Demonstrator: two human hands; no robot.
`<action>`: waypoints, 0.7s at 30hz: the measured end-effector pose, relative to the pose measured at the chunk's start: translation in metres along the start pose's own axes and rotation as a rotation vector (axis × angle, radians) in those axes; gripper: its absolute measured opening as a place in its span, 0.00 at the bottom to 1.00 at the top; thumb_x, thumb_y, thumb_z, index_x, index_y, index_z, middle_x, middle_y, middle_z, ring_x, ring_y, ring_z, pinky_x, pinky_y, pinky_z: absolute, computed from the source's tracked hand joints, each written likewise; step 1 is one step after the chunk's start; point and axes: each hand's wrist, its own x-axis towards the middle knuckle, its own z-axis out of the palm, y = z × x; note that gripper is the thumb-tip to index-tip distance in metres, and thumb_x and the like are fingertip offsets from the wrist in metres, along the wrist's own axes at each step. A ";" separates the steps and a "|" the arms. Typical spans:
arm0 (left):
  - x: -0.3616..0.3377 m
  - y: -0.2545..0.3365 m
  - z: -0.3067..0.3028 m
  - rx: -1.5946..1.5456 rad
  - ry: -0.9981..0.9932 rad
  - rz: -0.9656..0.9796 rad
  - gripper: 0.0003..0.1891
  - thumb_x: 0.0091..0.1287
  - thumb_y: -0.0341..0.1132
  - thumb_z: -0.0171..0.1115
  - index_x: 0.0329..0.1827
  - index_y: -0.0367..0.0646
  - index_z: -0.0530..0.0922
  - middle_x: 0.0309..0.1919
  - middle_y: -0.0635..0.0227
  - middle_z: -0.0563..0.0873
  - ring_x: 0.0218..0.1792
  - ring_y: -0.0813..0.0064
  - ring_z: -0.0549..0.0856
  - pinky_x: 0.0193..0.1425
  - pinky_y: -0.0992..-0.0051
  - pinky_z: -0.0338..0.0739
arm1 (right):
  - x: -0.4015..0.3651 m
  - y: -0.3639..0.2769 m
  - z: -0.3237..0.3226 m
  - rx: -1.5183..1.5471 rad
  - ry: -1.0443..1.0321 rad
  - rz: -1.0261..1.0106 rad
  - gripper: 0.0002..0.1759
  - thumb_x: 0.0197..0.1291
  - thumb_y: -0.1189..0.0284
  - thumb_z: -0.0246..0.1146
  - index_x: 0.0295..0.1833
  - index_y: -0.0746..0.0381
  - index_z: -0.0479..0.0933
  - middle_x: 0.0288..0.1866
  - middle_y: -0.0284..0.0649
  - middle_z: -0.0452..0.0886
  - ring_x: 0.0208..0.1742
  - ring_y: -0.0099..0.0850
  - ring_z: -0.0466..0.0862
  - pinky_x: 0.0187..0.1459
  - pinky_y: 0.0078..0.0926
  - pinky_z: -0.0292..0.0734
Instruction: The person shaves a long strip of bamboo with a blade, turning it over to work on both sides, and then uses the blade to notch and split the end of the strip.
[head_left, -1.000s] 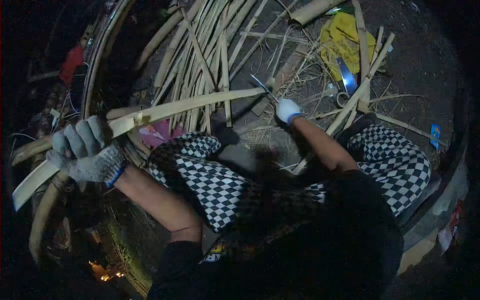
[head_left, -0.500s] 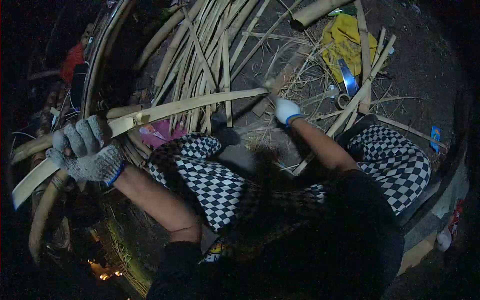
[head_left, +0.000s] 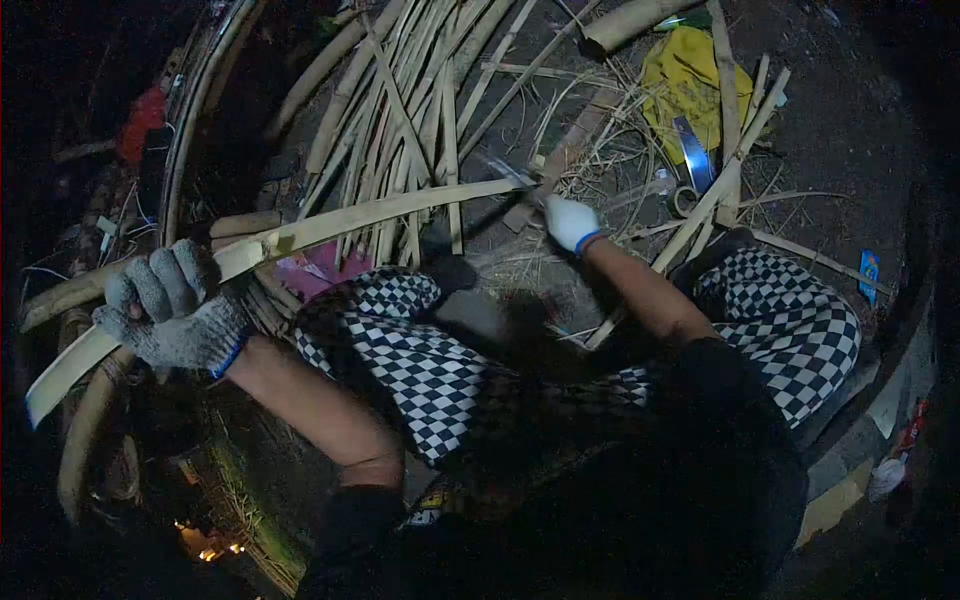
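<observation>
A long pale bamboo strip [head_left: 370, 212] runs from the lower left up to the middle of the view. My left hand [head_left: 175, 305], in a grey knitted glove, is wrapped round its near part. In a white glove with a blue cuff, my right hand [head_left: 571, 222] is closed round the handle of a knife. The knife's blurred blade [head_left: 503, 170] meets the strip's far end, pointing up and left. Under that end lies a brownish wooden piece [head_left: 520, 215].
Many split bamboo strips [head_left: 400, 110] are piled ahead. At the right are a yellow cloth [head_left: 688, 80], a saw blade [head_left: 694, 155], a tape roll [head_left: 686, 201] and crossed strips [head_left: 720, 190]. Thick poles [head_left: 95, 430] lie left, near small flames [head_left: 208, 552]. Checkered trouser legs [head_left: 420, 370] are below.
The blade, only a blur above my right hand before, now lies leftward across the strip's end. My left hand still grips the strip, which has barely moved.
</observation>
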 end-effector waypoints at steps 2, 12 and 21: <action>-0.002 0.006 -0.007 0.082 0.026 0.008 0.19 0.71 0.51 0.48 0.21 0.57 0.64 0.10 0.81 0.59 0.10 0.82 0.54 0.17 0.75 0.51 | 0.003 0.081 0.040 -0.110 -0.234 0.145 0.18 0.58 0.64 0.53 0.45 0.63 0.83 0.41 0.53 0.84 0.42 0.52 0.84 0.45 0.49 0.78; -0.008 0.008 -0.013 0.145 0.011 -0.001 0.18 0.70 0.52 0.49 0.21 0.59 0.64 0.10 0.83 0.60 0.11 0.83 0.57 0.21 0.77 0.53 | 0.004 -0.103 -0.052 0.155 0.098 -0.232 0.17 0.66 0.59 0.52 0.46 0.60 0.79 0.32 0.53 0.82 0.35 0.53 0.82 0.38 0.50 0.77; -0.007 -0.004 -0.034 -0.247 -0.358 0.011 0.17 0.65 0.49 0.60 0.17 0.62 0.69 0.07 0.88 0.66 0.08 0.91 0.61 0.17 0.84 0.55 | -0.026 -0.164 -0.113 0.293 -0.020 -0.358 0.16 0.68 0.59 0.51 0.45 0.60 0.77 0.33 0.53 0.81 0.35 0.53 0.81 0.37 0.49 0.76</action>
